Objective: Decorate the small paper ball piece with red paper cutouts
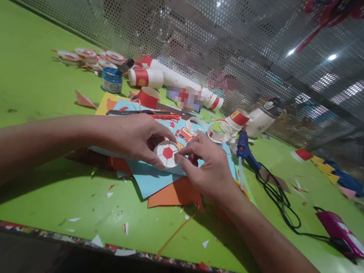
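Observation:
A round white paper disc (pixel 167 153), like a cut-off cup base with a raised rim, shows a red centre and dark lines in a football pattern. My left hand (pixel 133 135) grips its left side between thumb and fingers. At the disc's right edge, my right hand (pixel 202 161) is closed in a pinch; whether it holds the rim or a small reddish scrap is too small to tell. Beneath both hands lie sheets of light blue paper (pixel 150 180) and orange paper (pixel 177 194). Cut white rings (pixel 219 131) rest just beyond my right hand.
A blue glue gun (pixel 247 151) lies right, its cord running to a purple power strip (pixel 343 233). Behind are stacked paper cups (pixel 146 77), a blue-lidded jar (pixel 111 80), finished discs (pixel 85 56) and a white kettle-like container (pixel 265 118). Paper scraps litter the green table (pixel 53 199).

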`<state>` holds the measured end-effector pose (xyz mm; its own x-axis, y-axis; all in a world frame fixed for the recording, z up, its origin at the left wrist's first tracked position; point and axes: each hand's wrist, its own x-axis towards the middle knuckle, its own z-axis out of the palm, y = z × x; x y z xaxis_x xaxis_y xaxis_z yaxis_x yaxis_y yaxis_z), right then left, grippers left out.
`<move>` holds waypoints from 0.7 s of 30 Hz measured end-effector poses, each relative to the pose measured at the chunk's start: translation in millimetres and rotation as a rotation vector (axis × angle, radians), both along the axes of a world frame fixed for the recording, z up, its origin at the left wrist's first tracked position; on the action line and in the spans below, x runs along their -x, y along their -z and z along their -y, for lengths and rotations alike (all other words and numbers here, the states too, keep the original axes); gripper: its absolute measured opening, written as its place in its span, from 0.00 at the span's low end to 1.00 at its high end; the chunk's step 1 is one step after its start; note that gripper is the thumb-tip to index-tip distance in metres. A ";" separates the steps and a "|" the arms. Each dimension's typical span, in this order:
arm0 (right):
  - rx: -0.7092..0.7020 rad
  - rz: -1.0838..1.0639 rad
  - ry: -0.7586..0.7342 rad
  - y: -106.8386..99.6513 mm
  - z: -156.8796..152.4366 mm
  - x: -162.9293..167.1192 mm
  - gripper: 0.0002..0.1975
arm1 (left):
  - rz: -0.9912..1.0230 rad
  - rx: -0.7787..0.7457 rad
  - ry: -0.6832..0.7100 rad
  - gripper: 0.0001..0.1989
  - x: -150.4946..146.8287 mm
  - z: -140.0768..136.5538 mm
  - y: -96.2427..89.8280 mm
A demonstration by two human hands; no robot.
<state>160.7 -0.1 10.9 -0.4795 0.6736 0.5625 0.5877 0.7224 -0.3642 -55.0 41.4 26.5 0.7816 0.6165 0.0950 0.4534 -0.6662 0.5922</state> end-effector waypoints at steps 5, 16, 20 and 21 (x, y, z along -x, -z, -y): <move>-0.055 0.032 -0.006 0.9 0.6 -1.9 0.04 | -0.093 -0.032 -0.072 0.27 -1.7 3.0 -4.5; -0.127 0.030 0.011 -4.9 5.5 -2.3 0.05 | -0.104 -0.022 -0.089 0.27 -0.4 5.4 -7.0; -0.131 0.014 -0.036 -8.3 9.8 -3.6 0.07 | -0.088 -0.005 -0.079 0.28 0.2 4.5 -6.1; -0.135 0.028 -0.062 -8.8 10.9 -4.2 0.07 | -0.085 -0.002 -0.075 0.29 0.4 4.3 -6.1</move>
